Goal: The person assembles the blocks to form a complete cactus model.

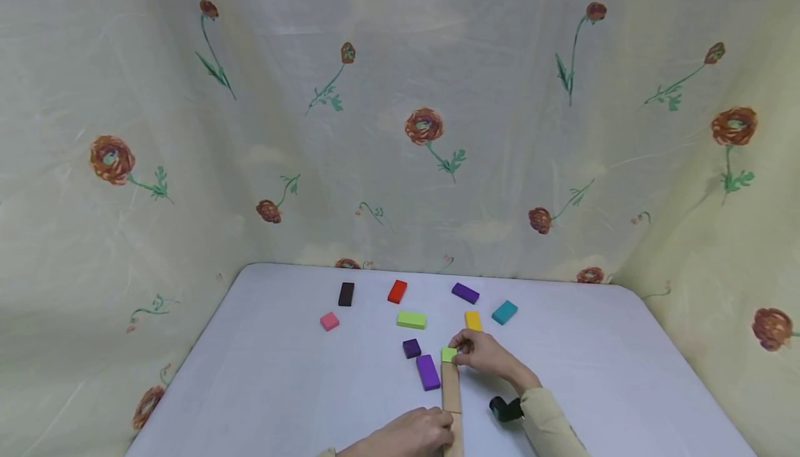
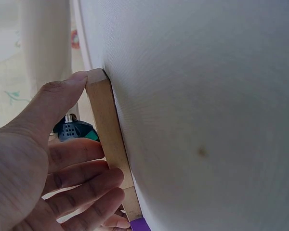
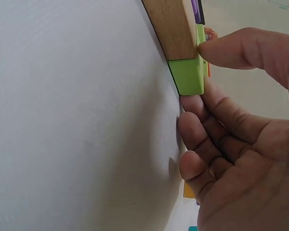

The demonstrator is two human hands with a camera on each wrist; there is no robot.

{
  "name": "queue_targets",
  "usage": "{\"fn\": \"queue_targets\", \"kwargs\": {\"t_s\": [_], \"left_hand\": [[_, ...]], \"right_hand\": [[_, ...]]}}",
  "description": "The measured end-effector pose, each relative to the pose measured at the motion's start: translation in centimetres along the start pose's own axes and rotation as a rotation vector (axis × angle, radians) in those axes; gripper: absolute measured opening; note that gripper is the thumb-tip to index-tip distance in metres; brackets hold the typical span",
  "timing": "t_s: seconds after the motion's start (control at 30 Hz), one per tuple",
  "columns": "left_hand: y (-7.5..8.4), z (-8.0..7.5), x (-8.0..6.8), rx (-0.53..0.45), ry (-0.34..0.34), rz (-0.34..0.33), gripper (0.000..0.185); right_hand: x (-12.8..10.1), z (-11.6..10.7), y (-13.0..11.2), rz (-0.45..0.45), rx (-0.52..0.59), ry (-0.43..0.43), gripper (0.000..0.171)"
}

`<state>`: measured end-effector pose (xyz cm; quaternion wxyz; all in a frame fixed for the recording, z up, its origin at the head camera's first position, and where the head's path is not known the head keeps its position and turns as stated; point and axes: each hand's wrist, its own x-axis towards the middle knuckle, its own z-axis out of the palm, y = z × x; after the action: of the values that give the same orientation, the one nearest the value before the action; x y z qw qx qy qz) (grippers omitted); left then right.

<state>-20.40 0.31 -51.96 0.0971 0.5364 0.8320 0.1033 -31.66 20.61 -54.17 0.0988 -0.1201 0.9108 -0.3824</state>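
A light green cube sits flush against the far end of two wooden blocks laid end to end, the farther block and the nearer block. My right hand pinches the cube; in the right wrist view its thumb lies along the top edge and its fingers reach past the far end. My left hand holds the nearer block, thumb pressed to its near end and fingers over its side, as the left wrist view shows. Just left of the row lie a purple block and a dark purple cube.
Farther back are a yellow block, green block, teal block, violet block, red block, black block and pink cube. A black wrist device sits by the right sleeve. Flowered cloth surrounds the white table.
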Motion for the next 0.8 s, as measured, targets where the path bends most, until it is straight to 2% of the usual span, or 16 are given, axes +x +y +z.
{"fn": "queue_targets", "kwargs": {"t_s": [0.47, 0.8], "left_hand": [[0.10, -0.02, 0.07, -0.007, -0.017, -0.022, 0.032], [0.04, -0.03, -0.03, -0.014, -0.012, -0.013, 0.031]], "right_hand": [[-0.23, 0.41, -0.07, 0.007, 0.005, 0.032, 0.022], [-0.20, 0.26, -0.06, 0.011, 0.011, 0.009, 0.024]]}}
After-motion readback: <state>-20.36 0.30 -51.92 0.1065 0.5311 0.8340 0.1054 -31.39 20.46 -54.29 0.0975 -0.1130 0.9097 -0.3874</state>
